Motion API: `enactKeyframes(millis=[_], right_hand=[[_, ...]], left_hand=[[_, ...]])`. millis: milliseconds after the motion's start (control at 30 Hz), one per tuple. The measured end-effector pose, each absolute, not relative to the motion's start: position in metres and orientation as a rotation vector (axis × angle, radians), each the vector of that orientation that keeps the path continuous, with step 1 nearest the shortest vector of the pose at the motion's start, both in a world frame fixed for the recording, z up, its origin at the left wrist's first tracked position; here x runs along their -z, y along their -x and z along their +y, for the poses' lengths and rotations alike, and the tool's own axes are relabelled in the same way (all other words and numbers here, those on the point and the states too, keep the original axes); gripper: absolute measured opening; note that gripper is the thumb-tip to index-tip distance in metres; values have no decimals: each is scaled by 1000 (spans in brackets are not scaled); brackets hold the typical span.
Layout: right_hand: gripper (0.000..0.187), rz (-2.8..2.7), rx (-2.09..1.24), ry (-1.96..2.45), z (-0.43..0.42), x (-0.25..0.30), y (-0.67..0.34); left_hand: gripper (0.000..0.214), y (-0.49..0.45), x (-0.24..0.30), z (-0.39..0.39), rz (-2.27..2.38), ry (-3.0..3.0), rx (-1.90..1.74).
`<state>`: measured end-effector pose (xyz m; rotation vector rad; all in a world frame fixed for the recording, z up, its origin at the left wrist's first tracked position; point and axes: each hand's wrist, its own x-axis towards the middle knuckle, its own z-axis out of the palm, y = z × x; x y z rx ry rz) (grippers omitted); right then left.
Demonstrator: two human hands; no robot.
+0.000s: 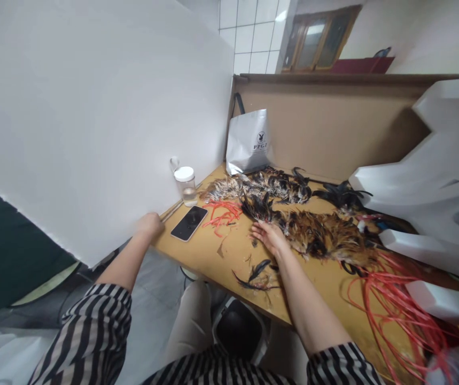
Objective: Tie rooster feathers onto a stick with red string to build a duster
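Observation:
My left hand (149, 223) rests closed over the left edge of a wooden table (205, 251), gripping that edge beside a black phone (189, 223) lying flat. My right hand (268, 235) lies palm down with its fingers stretched out, at the near edge of a heap of brown and black feathers (317, 235). More feathers (261, 184) are spread along the back of the table. A few loose dark feathers (255, 275) lie near the front edge, by my right forearm.
A lidded glass jar (187, 185) stands behind the phone. Red cords lie in a small bunch (223, 214) and a large tangle (397, 305) at right. A silver bag (249, 141) leans on a brown board. White foam panels stand left (93, 107) and right (433, 176).

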<state>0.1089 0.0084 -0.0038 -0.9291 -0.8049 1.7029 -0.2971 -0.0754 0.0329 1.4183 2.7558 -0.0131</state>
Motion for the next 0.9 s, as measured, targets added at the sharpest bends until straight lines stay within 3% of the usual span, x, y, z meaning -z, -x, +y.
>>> enactKeyframes(millis=[733,900], right_hand=[[7,-811,-1763,894,1,7,-114],[8,-804,-1775,885,3,9,-115]], left_hand=[[35,300,-41,-99,2891,-1415,-13],[43,302,-52,-112,2895,-1458,-24]])
